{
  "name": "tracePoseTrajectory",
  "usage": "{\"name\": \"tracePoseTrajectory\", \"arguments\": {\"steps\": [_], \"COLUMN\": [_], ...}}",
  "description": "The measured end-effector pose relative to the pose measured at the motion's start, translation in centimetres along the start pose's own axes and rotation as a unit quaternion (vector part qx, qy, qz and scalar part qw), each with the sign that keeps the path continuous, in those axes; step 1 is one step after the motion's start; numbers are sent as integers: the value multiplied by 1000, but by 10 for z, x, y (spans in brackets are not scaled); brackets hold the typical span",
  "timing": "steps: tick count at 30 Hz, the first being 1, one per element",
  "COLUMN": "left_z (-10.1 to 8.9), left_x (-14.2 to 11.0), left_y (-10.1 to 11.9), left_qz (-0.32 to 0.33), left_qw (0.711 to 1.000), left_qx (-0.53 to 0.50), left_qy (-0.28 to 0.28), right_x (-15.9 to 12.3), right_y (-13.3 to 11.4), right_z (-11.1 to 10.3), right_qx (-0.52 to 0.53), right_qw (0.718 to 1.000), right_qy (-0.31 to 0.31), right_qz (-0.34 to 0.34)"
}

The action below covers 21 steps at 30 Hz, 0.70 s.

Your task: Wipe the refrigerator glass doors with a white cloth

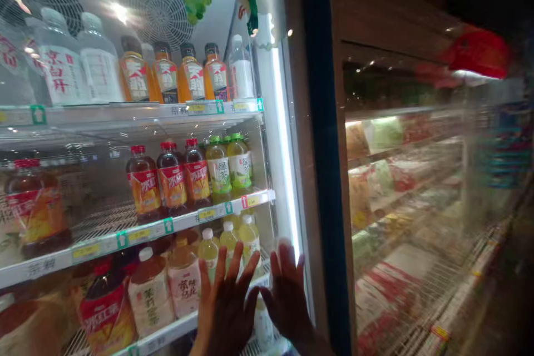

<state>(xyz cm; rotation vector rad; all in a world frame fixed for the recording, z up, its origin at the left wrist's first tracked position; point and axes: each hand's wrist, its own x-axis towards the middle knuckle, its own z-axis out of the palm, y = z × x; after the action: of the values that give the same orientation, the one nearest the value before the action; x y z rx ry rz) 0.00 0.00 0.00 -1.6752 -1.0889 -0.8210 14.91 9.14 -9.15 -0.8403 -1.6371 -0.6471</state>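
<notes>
Both hands are raised in front of a glass-fronted drinks fridge, palms toward it. My left hand (228, 300) has its fingers spread before the lower shelf, over the small pale yellow bottles (228, 239). My right hand (287, 295) is up beside it, fingers apart and a little blurred, near the lit right edge of the fridge (287, 161). Neither hand holds anything. Whether the palms touch the glass I cannot tell. Behind the glass, red-labelled iced tea bottles (172, 178) and green tea bottles (240, 164) stand on the middle shelf.
On the top shelf are clear water bottles (60, 61) and orange drink bottles (192, 75). A dark post (323, 150) divides the fridge from an open shelf unit (396, 217) with bagged goods, blurred. A red lamp (479, 53) hangs at the right.
</notes>
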Motion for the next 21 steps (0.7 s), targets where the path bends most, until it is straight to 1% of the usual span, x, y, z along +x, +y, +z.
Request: {"name": "tracePoseTrajectory", "arguments": {"steps": [2,4,5,6,7,8,9,12,13,14,15,16,19,20,21], "left_z": [-2,-3,-3,-3,-3,-2,-1,0,-1,-4,-9,-15,-39,-47,-55], "left_x": [32,57,65,69,69,66,60,34,27,24,23,25,36,37,33], "left_y": [1,1,2,2,2,3,3,3,2,-1,-5,-11,-38,-48,-58], "left_qz": [4,4,3,1,0,-1,-1,4,3,-1,-7,-15,-37,-42,-46], "left_qw": [1000,1000,999,999,999,999,999,1000,1000,1000,1000,1000,999,998,998], "left_qx": [3,4,4,3,1,1,0,-3,-2,0,3,10,36,45,53], "left_qy": [14,26,32,37,39,37,33,26,26,24,20,15,8,7,7], "right_x": [53,97,112,120,120,113,100,48,38,34,39,52,113,129,137], "right_y": [21,39,44,47,47,45,40,19,13,8,5,2,-6,-12,-21], "right_z": [-12,-21,-24,-27,-27,-26,-24,-13,-10,-9,-10,-13,-22,-23,-22], "right_qx": [1,5,12,19,23,25,24,20,21,23,24,25,35,38,42], "right_qw": [1000,1000,999,999,999,999,999,999,999,999,999,999,999,999,999], "right_qy": [14,23,25,26,24,21,18,8,6,7,8,10,12,18,19], "right_qz": [7,15,25,32,37,40,41,36,36,34,32,29,14,7,5]}}
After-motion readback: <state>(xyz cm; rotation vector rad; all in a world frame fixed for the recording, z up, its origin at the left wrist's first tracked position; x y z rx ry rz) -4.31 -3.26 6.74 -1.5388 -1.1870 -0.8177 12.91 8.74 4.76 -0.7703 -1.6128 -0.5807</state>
